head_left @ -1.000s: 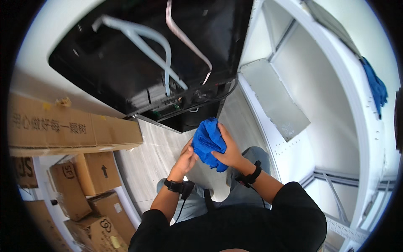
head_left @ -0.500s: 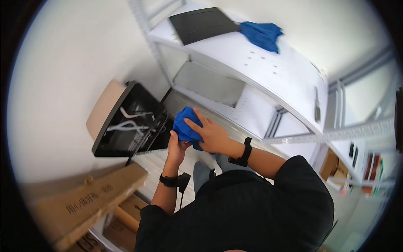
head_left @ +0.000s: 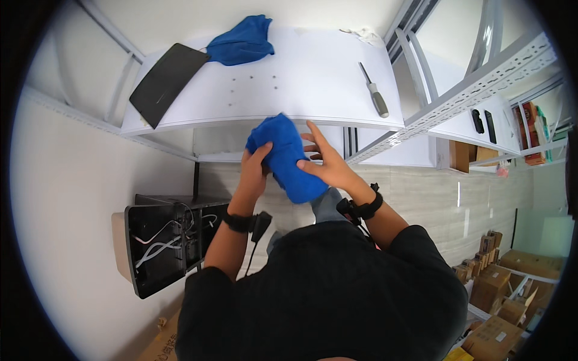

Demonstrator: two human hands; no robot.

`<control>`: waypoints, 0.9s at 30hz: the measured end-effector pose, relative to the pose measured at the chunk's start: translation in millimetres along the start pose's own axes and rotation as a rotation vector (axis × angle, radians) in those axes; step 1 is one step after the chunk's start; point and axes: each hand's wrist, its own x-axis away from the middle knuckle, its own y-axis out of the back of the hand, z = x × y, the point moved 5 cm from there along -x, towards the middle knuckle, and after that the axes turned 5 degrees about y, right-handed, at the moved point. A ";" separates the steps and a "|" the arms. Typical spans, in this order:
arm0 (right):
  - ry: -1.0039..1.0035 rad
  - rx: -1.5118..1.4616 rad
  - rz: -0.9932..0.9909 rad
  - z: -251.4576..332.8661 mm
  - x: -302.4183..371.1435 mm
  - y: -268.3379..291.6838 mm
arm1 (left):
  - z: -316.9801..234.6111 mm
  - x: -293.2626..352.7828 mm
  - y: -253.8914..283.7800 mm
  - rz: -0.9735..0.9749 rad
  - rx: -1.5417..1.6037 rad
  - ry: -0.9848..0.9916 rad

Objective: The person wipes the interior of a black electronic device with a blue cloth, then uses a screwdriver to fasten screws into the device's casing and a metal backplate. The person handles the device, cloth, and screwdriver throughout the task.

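Cloth (head_left: 284,159) in blue is sitting between left fingers (head_left: 261,153) pinching its edge and spread right fingers (head_left: 317,136) with the thumb (head_left: 310,168) touching it, the wearer (head_left: 319,283) now facing the white shelf (head_left: 313,72) beyond them instead of the black cabinet (head_left: 156,218), so handling is shifting shelfward.

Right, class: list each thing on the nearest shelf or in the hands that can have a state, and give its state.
Held blue cloth: bunched
Left hand: closed on that cloth
Right hand: thumb against it, fingers spread
Second blue cloth: crumpled, on the white shelf
Dark panel: lying down
Screwdriver: lying, not held
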 end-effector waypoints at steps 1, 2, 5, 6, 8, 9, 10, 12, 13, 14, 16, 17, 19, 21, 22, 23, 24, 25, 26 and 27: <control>-0.084 -0.129 -0.006 -10.4 -4.9 17.4 | -1.5 -18.4 -22.2 0.035 -0.045 0.004; -0.006 -0.115 -0.049 -19.4 -9.6 35.7 | -2.2 -37.6 -44.6 0.069 -0.089 0.007; -0.036 -0.117 -0.145 -20.7 -34.7 90.5 | 1.0 -91.6 -92.8 0.111 -0.200 -0.018; -0.029 -0.111 -0.219 -28.8 -42.3 107.2 | 3.3 -106.3 -107.5 0.130 -0.232 -0.033; -0.053 -0.106 -0.290 -41.5 -61.9 134.2 | 6.8 -126.1 -128.9 0.133 -0.380 -0.098; -0.066 -0.101 -0.324 -48.1 -70.7 145.6 | 9.1 -133.7 -137.2 0.135 -0.451 -0.130; -0.078 -0.094 -0.343 -59.1 -78.5 154.3 | 14.2 -140.4 -141.0 0.104 -0.517 -0.128; -0.078 -0.012 -0.361 -72.7 -90.8 169.8 | 24.8 -151.3 -143.2 0.044 -0.650 -0.130; -0.074 0.029 -0.371 -79.3 -96.0 175.5 | 27.9 -157.5 -144.7 0.059 -0.697 -0.197; -0.042 0.134 -0.374 -90.1 -98.3 180.7 | 33.0 -163.5 -144.4 0.077 -0.745 -0.264; 0.000 0.302 -0.327 -77.5 -100.4 190.3 | 37.7 -170.3 -147.6 0.089 -0.910 -0.377; 0.020 0.387 -0.305 -73.0 -99.1 194.4 | 39.8 -174.4 -150.9 0.091 -1.031 -0.422; -0.069 0.379 -0.301 -78.3 -95.0 207.3 | 42.6 -177.2 -156.1 0.076 -1.178 -0.457; -0.049 0.561 -0.355 -77.4 -87.9 225.1 | 44.9 -175.4 -160.5 0.051 -1.230 -0.414; 0.016 0.746 -0.411 -77.7 -82.0 234.8 | 44.0 -176.0 -162.7 0.052 -1.238 -0.414; 0.086 0.930 -0.465 -74.7 -78.0 239.5 | 42.7 -176.1 -163.5 0.050 -1.246 -0.415; -0.025 1.041 -0.475 -68.3 -76.4 242.4 | 43.1 -175.0 -162.8 0.049 -1.255 -0.410; -0.076 1.052 -0.471 -72.2 -74.9 244.0 | 42.4 -174.1 -162.8 0.053 -1.257 -0.413; -0.125 1.064 -0.464 -78.5 -73.7 246.4 | 40.4 -173.5 -162.7 0.054 -1.259 -0.416; -0.165 1.069 -0.454 -84.3 -75.6 247.7 | 36.7 -173.6 -160.2 0.045 -1.266 -0.422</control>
